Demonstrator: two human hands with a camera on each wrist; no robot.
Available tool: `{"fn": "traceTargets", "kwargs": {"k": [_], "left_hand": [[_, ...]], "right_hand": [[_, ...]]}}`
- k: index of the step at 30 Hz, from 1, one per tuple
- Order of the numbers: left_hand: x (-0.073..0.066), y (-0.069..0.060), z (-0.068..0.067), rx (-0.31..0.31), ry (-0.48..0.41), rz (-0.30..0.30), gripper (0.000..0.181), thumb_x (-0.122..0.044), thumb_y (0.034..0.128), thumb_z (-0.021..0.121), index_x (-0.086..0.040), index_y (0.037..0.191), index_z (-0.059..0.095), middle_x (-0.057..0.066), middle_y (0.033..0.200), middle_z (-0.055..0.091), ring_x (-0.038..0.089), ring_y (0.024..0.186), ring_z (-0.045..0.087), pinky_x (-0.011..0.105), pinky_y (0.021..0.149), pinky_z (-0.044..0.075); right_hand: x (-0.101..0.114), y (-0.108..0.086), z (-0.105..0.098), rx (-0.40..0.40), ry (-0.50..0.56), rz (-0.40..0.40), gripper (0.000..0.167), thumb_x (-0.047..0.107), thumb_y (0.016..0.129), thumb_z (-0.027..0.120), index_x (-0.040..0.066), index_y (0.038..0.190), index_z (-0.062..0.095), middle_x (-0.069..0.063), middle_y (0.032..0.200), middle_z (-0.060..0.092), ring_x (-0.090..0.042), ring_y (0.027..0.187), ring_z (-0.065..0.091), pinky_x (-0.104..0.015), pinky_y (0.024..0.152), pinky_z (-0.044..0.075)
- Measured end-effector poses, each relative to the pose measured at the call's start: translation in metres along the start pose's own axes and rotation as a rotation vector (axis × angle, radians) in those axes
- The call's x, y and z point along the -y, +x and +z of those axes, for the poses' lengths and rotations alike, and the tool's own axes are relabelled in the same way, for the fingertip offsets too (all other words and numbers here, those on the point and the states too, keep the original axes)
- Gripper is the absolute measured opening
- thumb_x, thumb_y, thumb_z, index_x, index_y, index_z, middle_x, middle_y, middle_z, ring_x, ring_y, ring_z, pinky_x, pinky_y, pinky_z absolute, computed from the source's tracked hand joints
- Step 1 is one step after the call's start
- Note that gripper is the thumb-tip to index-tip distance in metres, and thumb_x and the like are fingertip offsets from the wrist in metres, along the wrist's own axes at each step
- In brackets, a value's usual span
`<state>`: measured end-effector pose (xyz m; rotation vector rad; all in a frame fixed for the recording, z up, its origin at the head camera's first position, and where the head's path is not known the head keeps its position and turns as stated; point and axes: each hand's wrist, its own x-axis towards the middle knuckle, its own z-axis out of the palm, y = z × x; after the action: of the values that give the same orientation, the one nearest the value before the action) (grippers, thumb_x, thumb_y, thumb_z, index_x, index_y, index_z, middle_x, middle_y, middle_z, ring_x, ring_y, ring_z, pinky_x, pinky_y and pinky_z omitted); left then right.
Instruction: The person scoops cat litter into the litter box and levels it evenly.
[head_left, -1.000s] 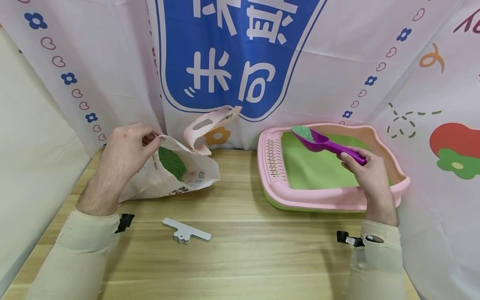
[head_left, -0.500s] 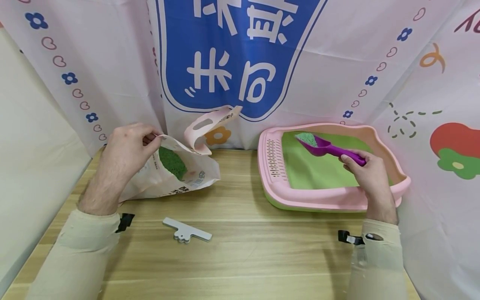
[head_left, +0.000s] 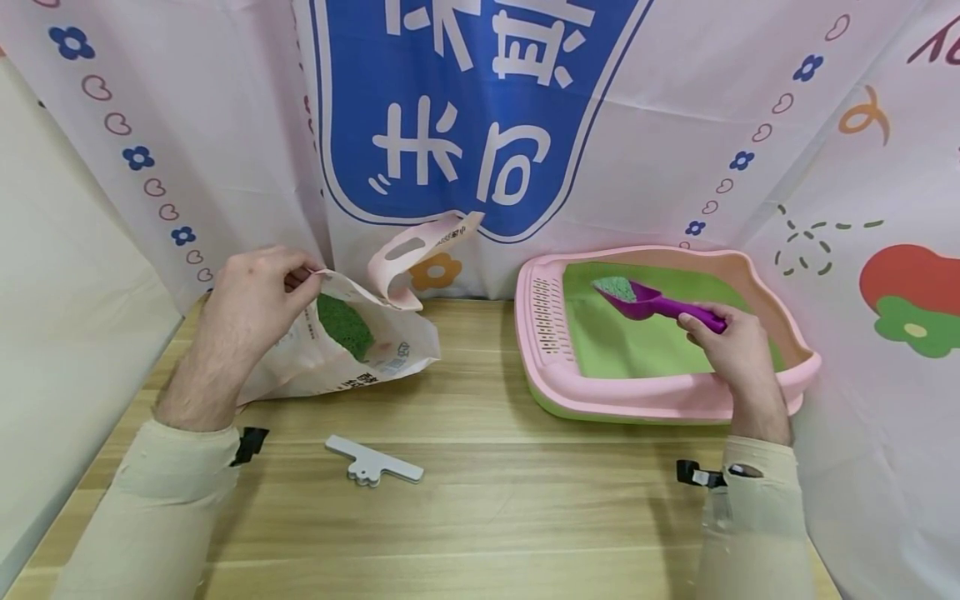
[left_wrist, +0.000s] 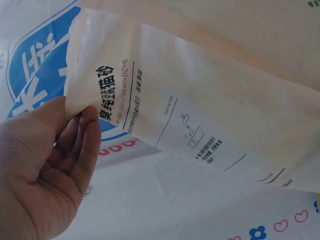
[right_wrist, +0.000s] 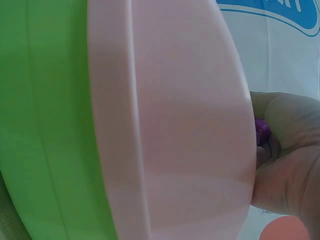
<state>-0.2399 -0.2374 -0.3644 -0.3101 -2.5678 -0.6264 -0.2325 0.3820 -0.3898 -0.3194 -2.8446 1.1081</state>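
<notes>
My left hand (head_left: pixel 251 308) pinches the top edge of a cat litter bag (head_left: pixel 390 354), whose printed side (left_wrist: pixel 200 100) fills much of the left wrist view. Green litter (head_left: pixel 345 325) shows through the bag's opening. On the right, my right hand (head_left: pixel 735 346) grips the handle of a purple scoop (head_left: pixel 637 307) loaded with pale green litter. The scoop hangs over a pink and green litter box (head_left: pixel 570 392), level with its inside. In the right wrist view the box's wall (right_wrist: pixel 190 120) hides most of the scoop and part of the hand (right_wrist: pixel 290 150).
A grey bag clip (head_left: pixel 373 461) lies on the wooden table (head_left: pixel 480 517) in front of the bag. The bag's torn top strip with a handle hole (head_left: pixel 390 265) curls up behind it. Printed cloth (head_left: pixel 675 125) hangs close behind and at the right.
My right hand has shifted the loaded scoop slightly right and lower over the litter box. The left hand and the bag keep their places.
</notes>
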Motion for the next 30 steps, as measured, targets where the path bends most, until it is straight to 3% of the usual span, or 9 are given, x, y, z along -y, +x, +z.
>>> {"fn": "traceTargets", "kwargs": {"k": [10,16,24,30], "left_hand": [[0.0014,0.0002,0.0002,0.004,0.008,-0.004,0.016,-0.006,0.1104,0.073,0.001,0.114,0.087,0.026,0.109,0.086,0.041,0.088,0.083,0.054,0.076,0.066],[0.0012,0.0002,-0.0005,0.01,0.013,-0.009,0.016,-0.008,0.1104,0.073,0.0,0.113,0.087,0.025,0.109,0.086,0.039,0.086,0.082,0.046,0.071,0.063],[0.0012,-0.0002,-0.0002,0.012,0.004,-0.01,0.016,-0.008,0.1104,0.074,0.0,0.114,0.087,0.025,0.11,0.086,0.04,0.089,0.083,0.052,0.075,0.066],[0.0012,-0.0002,-0.0001,0.005,0.007,-0.005,0.016,-0.007,0.1101,0.073,-0.001,0.114,0.087,0.024,0.109,0.086,0.038,0.088,0.082,0.048,0.073,0.064]], "right_hand": [[-0.002,0.0019,0.0018,-0.012,-0.076,-0.026,0.063,0.05,0.121,0.065,0.002,0.161,0.068,-0.031,0.134,0.082,-0.005,0.083,0.065,-0.028,0.062,0.052],[-0.0035,0.0034,0.0015,-0.02,-0.104,-0.037,0.061,0.048,0.121,0.065,0.001,0.16,0.068,-0.031,0.132,0.083,-0.008,0.081,0.064,-0.028,0.061,0.051],[-0.0051,0.0053,0.0013,-0.035,-0.14,-0.054,0.059,0.047,0.121,0.066,0.0,0.157,0.071,-0.03,0.126,0.084,-0.012,0.079,0.062,-0.028,0.06,0.05],[-0.0045,0.0066,0.0001,-0.032,-0.157,-0.041,0.059,0.046,0.121,0.065,-0.001,0.156,0.071,-0.031,0.127,0.083,-0.016,0.081,0.062,-0.029,0.061,0.05]]}}
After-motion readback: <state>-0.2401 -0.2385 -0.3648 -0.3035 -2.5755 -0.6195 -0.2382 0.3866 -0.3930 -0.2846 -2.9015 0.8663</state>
